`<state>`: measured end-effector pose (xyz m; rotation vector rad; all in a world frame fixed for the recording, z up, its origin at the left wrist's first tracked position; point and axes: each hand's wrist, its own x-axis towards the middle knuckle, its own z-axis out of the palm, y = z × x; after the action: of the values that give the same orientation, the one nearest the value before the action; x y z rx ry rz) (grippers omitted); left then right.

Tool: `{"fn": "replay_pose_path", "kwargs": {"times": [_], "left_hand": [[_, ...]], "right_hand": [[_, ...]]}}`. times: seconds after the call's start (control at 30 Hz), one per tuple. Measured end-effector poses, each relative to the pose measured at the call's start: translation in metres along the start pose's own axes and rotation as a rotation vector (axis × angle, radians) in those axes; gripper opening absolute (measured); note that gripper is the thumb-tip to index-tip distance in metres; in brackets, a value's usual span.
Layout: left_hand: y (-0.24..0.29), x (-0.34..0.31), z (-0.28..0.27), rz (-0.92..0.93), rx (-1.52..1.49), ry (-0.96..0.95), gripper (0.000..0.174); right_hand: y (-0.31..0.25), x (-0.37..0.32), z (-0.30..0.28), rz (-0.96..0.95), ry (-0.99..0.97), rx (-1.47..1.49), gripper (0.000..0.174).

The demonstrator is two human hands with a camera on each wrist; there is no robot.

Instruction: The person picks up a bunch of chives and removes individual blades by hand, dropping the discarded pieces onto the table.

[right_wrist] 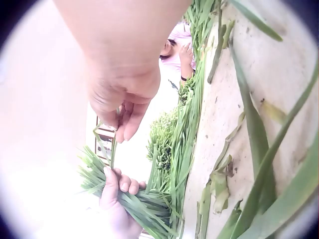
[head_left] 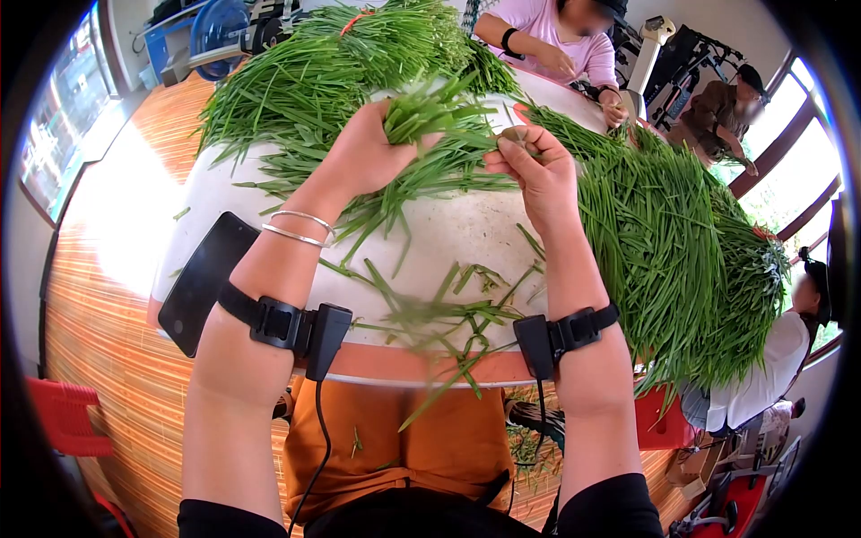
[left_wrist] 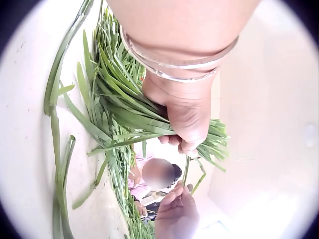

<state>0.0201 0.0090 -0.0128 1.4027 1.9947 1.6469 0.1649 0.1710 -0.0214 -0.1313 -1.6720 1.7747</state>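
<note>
My left hand [head_left: 359, 152] grips a bunch of garlic chives [head_left: 426, 115] above the table, its cut ends sticking out past the thumb side. To its right, my right hand [head_left: 545, 175] pinches a thin chive blade [left_wrist: 186, 172] between thumb and fingertips. That blade runs from the bunch to the right fingertips in both wrist views. Long leaves [left_wrist: 119, 89] trail from the left fist toward the tabletop. Beneath both hands, loose chives [head_left: 359, 211] are spread on the white table [head_left: 448, 229].
A large heap of chives [head_left: 287, 99] covers the table's back left, another heap [head_left: 655, 242] its right side. Discarded leaves [head_left: 466, 309] lie near the front edge. A black phone [head_left: 206, 282] rests at left. Across the table, a person in pink [head_left: 547, 45] also handles stalks.
</note>
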Motion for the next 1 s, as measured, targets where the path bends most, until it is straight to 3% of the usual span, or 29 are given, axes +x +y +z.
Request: {"fn": "replay_pose_path", "kwargs": {"times": [0.2, 0.27, 0.3, 0.37, 0.43, 0.5, 0.57, 0.63, 0.7, 0.77, 1.0], "left_hand": [[-0.008, 0.005, 0.001, 0.078, 0.053, 0.079, 0.027], [-0.008, 0.005, 0.0, 0.053, 0.07, 0.076, 0.028], [-0.011, 0.006, 0.0, 0.037, 0.136, 0.087, 0.028], [-0.011, 0.005, 0.0, 0.022, 0.202, 0.098, 0.029], [-0.006, 0.003, 0.0, -0.032, 0.251, -0.046, 0.031], [-0.014, 0.005, 0.001, -0.016, 0.231, -0.074, 0.032], [-0.014, 0.004, 0.002, 0.0, 0.211, -0.102, 0.034], [-0.011, 0.001, 0.001, -0.011, 0.156, -0.059, 0.037], [-0.011, 0.001, 0.001, 0.011, 0.158, -0.042, 0.037], [-0.012, 0.001, 0.001, 0.031, 0.16, -0.026, 0.038], [-0.006, 0.001, -0.002, 0.019, 0.18, 0.037, 0.037]], "right_hand": [[0.005, 0.004, -0.008, 0.005, 0.012, -0.296, 0.017], [0.007, 0.006, -0.011, -0.255, 0.174, -0.555, 0.031], [0.004, 0.006, -0.011, -0.255, 0.173, -0.555, 0.031], [-0.006, 0.002, -0.009, -0.504, 0.232, -0.885, 0.046], [-0.009, 0.0, -0.003, -0.522, 0.181, -0.85, 0.046], [-0.008, 0.001, -0.002, -0.656, -0.117, -0.957, 0.041], [-0.004, -0.005, 0.003, -0.62, -0.142, -0.978, 0.034], [-0.003, -0.008, 0.006, -0.328, -0.276, -0.914, 0.031], [0.006, -0.005, 0.005, -0.371, -0.235, -0.913, 0.025], [0.003, -0.005, 0.002, -0.228, -0.293, -0.896, 0.019], [0.003, -0.004, -0.005, -0.301, -0.257, -0.959, 0.013]]}}
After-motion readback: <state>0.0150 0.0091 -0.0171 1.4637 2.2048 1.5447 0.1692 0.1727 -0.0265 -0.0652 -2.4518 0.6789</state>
